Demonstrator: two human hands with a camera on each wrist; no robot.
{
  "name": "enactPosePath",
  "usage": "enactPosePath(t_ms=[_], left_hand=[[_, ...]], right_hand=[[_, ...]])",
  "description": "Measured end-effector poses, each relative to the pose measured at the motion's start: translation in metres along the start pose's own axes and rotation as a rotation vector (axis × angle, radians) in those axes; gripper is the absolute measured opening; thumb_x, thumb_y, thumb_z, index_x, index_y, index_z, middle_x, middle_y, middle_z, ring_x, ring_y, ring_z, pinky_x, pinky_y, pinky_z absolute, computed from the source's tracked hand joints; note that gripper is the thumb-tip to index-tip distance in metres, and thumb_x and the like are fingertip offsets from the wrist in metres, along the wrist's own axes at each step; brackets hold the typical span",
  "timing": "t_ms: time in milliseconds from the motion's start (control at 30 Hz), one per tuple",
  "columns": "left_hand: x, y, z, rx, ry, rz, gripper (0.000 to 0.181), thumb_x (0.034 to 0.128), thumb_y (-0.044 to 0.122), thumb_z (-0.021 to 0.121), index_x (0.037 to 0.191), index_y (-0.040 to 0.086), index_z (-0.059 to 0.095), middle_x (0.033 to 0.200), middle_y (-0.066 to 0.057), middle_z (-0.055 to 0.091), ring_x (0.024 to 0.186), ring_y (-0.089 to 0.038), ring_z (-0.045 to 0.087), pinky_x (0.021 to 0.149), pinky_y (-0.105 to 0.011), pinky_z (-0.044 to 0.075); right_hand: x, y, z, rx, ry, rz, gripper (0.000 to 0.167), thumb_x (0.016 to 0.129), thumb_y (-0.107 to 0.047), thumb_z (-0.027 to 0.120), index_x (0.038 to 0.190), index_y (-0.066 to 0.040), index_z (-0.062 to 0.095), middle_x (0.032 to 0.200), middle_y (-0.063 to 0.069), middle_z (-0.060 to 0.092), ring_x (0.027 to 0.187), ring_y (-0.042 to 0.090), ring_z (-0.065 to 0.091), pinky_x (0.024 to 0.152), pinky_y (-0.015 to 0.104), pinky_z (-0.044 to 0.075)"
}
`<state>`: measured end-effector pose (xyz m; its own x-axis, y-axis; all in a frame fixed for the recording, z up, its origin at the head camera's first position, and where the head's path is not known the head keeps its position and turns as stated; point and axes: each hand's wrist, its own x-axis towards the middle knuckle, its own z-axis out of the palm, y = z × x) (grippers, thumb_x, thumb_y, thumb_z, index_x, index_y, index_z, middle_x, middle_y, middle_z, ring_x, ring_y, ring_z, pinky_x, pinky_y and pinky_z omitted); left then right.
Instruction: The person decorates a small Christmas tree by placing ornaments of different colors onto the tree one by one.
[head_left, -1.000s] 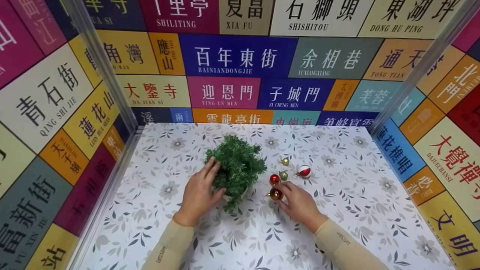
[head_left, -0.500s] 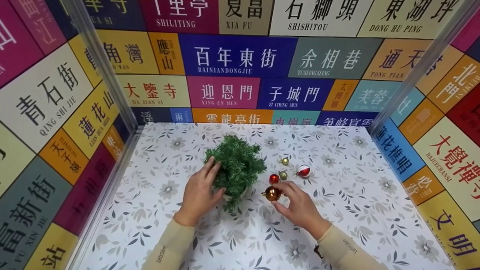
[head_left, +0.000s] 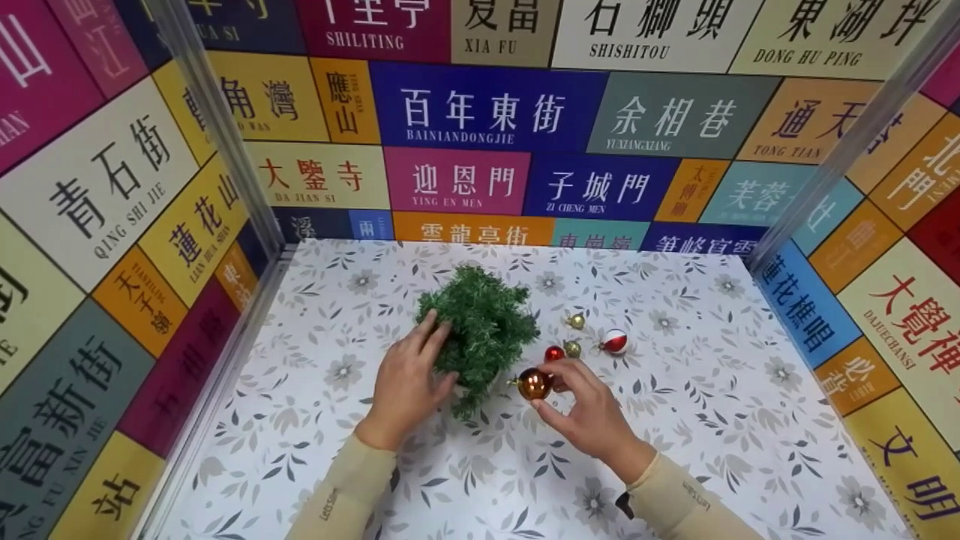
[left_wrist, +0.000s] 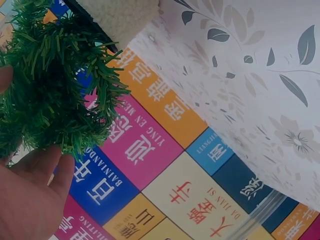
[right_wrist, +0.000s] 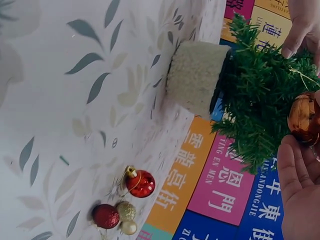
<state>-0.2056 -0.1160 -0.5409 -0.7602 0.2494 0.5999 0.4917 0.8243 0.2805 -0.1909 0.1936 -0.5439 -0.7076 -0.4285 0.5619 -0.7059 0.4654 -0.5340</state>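
Observation:
A small artificial Christmas tree (head_left: 487, 322) stands on the table, its cream fuzzy pot (right_wrist: 196, 77) plain in the right wrist view. My left hand (head_left: 409, 382) holds the tree's left side, thumb and fingers among the green branches; some fingertips are hidden there. Between thumb and fingers, my right hand (head_left: 589, 412) pinches a shiny copper-coloured bauble (head_left: 535, 384). The bauble's gold cap points left at the tree, close to the lower right branches. A thin gold hanging loop (right_wrist: 302, 76) shows against the foliage in the right wrist view.
Right of the tree lie a red bauble (head_left: 554, 352), a glittery gold one (head_left: 571, 349), a smaller gold one (head_left: 575, 321) and a red-and-white one (head_left: 615, 341). The table (head_left: 720, 435) has a floral cover. Colourful panels (head_left: 480, 109) enclose its back and sides.
My right hand has lifted the copper bauble and brought it left, nearer the tree, with its cap turned leftward. My left hand keeps its place on the branches. The head view has shifted slightly.

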Motion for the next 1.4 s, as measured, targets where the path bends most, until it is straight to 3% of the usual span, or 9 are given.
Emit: enactPosePath(t_ms=[267, 400, 533, 633, 767, 933, 1400], left_hand=[[-0.001, 0.004, -0.002, 0.007, 0.035, 0.039, 0.071, 0.0826, 0.031, 0.079, 0.145, 0.01, 0.052, 0.156, -0.013, 0.037, 0.137, -0.03, 0.041, 0.106, -0.049, 0.038], [-0.001, 0.008, -0.005, -0.012, 0.12, 0.098, 0.054, 0.0827, 0.025, 0.077, 0.132, 0.009, 0.062, 0.149, -0.014, 0.046, 0.136, -0.03, 0.043, 0.107, -0.048, 0.037], [0.0, 0.018, -0.008, -0.058, 0.257, 0.192, 0.027, 0.0794, 0.02, 0.077, 0.104, 0.009, 0.071, 0.125, -0.014, 0.063, 0.118, -0.031, 0.057, 0.098, -0.047, 0.045], [-0.001, 0.027, -0.009, -0.087, 0.31, 0.262, 0.015, 0.0786, 0.02, 0.077, 0.088, 0.012, 0.07, 0.104, -0.009, 0.066, 0.097, -0.028, 0.063, 0.084, -0.045, 0.051], [-0.005, 0.036, -0.008, -0.116, 0.271, 0.308, 0.014, 0.0809, 0.025, 0.077, 0.084, 0.014, 0.069, 0.092, -0.002, 0.063, 0.081, -0.022, 0.06, 0.07, -0.039, 0.05], [-0.01, 0.043, -0.002, -0.147, 0.197, 0.267, 0.02, 0.0836, 0.034, 0.08, 0.088, 0.016, 0.073, 0.089, 0.004, 0.062, 0.077, -0.016, 0.058, 0.067, -0.034, 0.048], [-0.013, 0.047, 0.003, -0.212, 0.192, 0.206, 0.005, 0.0862, 0.018, 0.073, 0.082, 0.019, 0.072, 0.083, 0.008, 0.062, 0.074, -0.012, 0.058, 0.068, -0.032, 0.049]], right_hand=[[0.005, -0.01, 0.008, 0.065, -0.009, 0.041, 0.048, 0.089, -0.026, 0.077, 0.132, -0.015, 0.059, 0.124, -0.006, 0.056, 0.096, 0.009, 0.063, 0.081, 0.029, 0.056], [0.007, -0.015, 0.011, 0.088, -0.006, 0.061, 0.048, 0.088, -0.029, 0.077, 0.132, -0.017, 0.059, 0.122, -0.01, 0.056, 0.095, 0.01, 0.063, 0.081, 0.029, 0.056], [0.007, -0.017, 0.016, 0.101, 0.004, 0.058, 0.048, 0.088, -0.029, 0.077, 0.13, -0.017, 0.06, 0.121, -0.009, 0.058, 0.093, 0.011, 0.064, 0.08, 0.029, 0.056], [0.007, -0.018, 0.019, 0.11, 0.01, 0.051, 0.047, 0.087, -0.026, 0.078, 0.13, -0.017, 0.06, 0.12, -0.007, 0.058, 0.092, 0.01, 0.064, 0.078, 0.029, 0.057], [0.007, -0.019, 0.022, 0.125, 0.015, 0.047, 0.048, 0.087, -0.025, 0.079, 0.13, -0.019, 0.06, 0.119, -0.006, 0.059, 0.09, 0.009, 0.063, 0.076, 0.029, 0.057], [0.008, -0.022, 0.024, 0.148, 0.02, 0.055, 0.046, 0.087, -0.026, 0.079, 0.129, -0.021, 0.061, 0.119, -0.007, 0.06, 0.089, 0.009, 0.064, 0.074, 0.034, 0.058], [0.006, -0.02, 0.032, 0.183, 0.015, 0.045, 0.045, 0.085, -0.024, 0.08, 0.127, -0.021, 0.062, 0.117, -0.006, 0.061, 0.088, 0.011, 0.064, 0.071, 0.03, 0.058]])
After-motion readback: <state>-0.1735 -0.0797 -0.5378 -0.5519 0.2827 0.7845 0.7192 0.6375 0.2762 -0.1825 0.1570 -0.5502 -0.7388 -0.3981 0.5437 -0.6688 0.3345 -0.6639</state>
